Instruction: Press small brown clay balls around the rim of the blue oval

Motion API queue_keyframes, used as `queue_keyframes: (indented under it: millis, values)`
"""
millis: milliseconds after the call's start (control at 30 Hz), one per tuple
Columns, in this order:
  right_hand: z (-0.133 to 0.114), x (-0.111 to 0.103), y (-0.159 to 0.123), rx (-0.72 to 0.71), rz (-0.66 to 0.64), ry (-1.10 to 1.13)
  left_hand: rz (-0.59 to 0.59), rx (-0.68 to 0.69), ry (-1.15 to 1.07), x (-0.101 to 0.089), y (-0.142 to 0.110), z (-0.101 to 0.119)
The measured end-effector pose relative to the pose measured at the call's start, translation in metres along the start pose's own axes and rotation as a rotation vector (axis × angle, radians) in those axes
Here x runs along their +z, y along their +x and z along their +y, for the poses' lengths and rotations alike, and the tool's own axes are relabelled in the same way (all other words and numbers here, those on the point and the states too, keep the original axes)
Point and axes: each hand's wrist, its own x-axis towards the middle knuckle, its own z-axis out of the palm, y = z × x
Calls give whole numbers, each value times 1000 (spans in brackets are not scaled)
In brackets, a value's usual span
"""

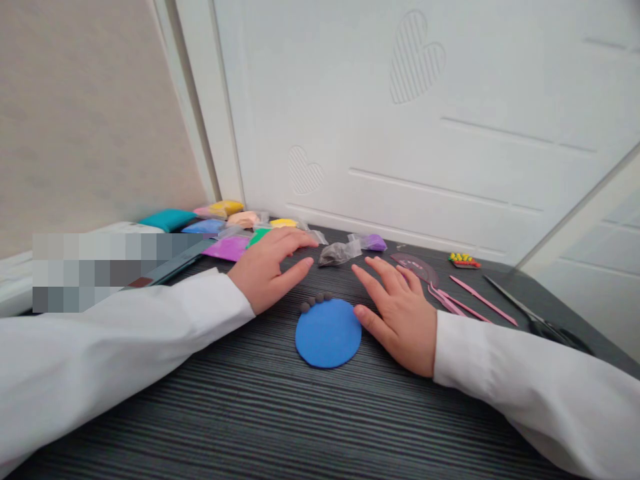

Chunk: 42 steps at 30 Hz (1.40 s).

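Note:
A flat blue clay disc (329, 337) lies on the dark ribbed table. Several small dark grey clay balls (313, 301) sit in a short row along its upper left edge. My right hand (397, 313) is at the disc's right side, fingers apart and thumb at the rim; whether the thumb touches it I cannot tell. Nothing shows in that hand. My left hand (275, 267) is above and left of the disc, thumb and fingers apart, holding nothing visible. Between the hands, farther back, lies a clear bag of dark grey clay (337, 253).
Bags of coloured clay, including a teal one (167, 219) and a magenta one (227, 248), lie at the back left. A purple bag (376, 242) is behind. On the right are pink tools (484, 300), black scissors (545, 327) and a yellow-red clay piece (464, 260).

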Motion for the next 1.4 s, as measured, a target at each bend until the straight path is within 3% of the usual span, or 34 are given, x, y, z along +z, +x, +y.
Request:
queue_keyframes:
  millis: [167, 300, 533, 733, 967, 1167, 1333, 1400]
  values:
    - [-4, -3, -7, -71, -111, 16, 3, 23, -30, -1, -1, 1]
    - [0, -3, 3, -13, -32, -22, 27, 19, -34, 0, -2, 0]
    - [-10, -11, -11, -89, -133, -7, -5, 32, -42, -2, -3, 2]
    - [-11, -12, -10, -77, -104, -20, 9, 29, -41, -2, -3, 2]
    - [-19, -4, -49, -303, -64, -81, -13, 40, -51, -5, -4, 4]
    - [-21, -4, -36, -141, -85, -69, -10, 21, -50, -4, -4, 3]
    - [-18, 2, -49, -394, 52, -153, -36, 15, -41, -3, -4, 3]
    - [-21, 3, -47, -342, 55, -139, -47, 20, -40, -3, -4, 1]
